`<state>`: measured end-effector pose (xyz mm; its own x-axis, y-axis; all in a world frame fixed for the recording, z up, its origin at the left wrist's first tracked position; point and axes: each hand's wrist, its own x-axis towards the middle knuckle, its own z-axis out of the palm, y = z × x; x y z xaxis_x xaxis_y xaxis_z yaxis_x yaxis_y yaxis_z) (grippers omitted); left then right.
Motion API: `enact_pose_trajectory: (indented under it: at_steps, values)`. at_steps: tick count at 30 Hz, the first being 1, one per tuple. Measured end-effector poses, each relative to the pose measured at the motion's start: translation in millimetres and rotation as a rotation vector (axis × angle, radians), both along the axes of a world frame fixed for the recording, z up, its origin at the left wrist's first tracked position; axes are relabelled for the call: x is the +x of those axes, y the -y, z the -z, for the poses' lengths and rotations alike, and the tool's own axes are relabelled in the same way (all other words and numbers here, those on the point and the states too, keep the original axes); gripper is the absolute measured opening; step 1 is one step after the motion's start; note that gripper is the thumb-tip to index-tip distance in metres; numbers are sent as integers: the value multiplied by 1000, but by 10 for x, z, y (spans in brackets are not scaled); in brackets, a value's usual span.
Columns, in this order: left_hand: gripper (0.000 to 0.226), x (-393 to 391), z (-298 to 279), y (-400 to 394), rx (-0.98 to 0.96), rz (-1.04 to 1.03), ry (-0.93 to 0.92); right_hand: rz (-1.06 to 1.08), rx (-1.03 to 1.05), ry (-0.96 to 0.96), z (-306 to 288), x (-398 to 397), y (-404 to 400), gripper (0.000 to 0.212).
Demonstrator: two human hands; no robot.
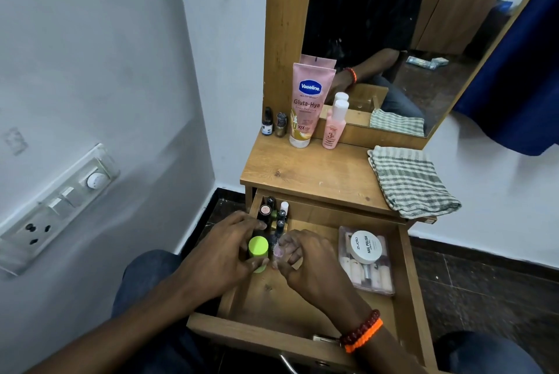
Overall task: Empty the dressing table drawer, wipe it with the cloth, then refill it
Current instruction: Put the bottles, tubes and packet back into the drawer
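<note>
Both our hands are down in the open drawer [405, 267]. Our left hand [220, 255] grips a green-capped container [258, 248], fingers curled round it, while our right hand [305, 264] pinches a small pinkish bottle [277, 252] just beside it (its shape is partly hidden by our fingers). At twelve o'clock from the hands a cluster of small bottles [276, 215] stands in the drawer's far left corner. At three o'clock lies a nail polish box [367, 261] against the right wall. Up on the tabletop [311, 171], the striped cloth [411, 181] lies at two o'clock, overhanging the edge; a Vaseline tube [308, 104] stands by the mirror [393, 26].
</note>
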<state>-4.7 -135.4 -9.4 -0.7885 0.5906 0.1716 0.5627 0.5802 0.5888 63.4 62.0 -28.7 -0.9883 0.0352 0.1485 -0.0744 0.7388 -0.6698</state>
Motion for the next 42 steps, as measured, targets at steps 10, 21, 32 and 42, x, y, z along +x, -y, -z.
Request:
enact_pose_trajectory:
  at_steps: [10,21,32,42]
  values:
    - [26,-941,-572,-335,185,-197,-189,73,130,-166,-834,-834,-279,41]
    - [32,-1980,-475,-931,123,-379,-334,261,599,-232,-825,-1911,-16,49]
    - [11,-2041,-513,-908,312,-302,-280,257,490,-324,-825,-2019,14,17]
    - [15,-2004,-563,-897,313,-287,-235,256,519,-328,-884,-1991,105,10]
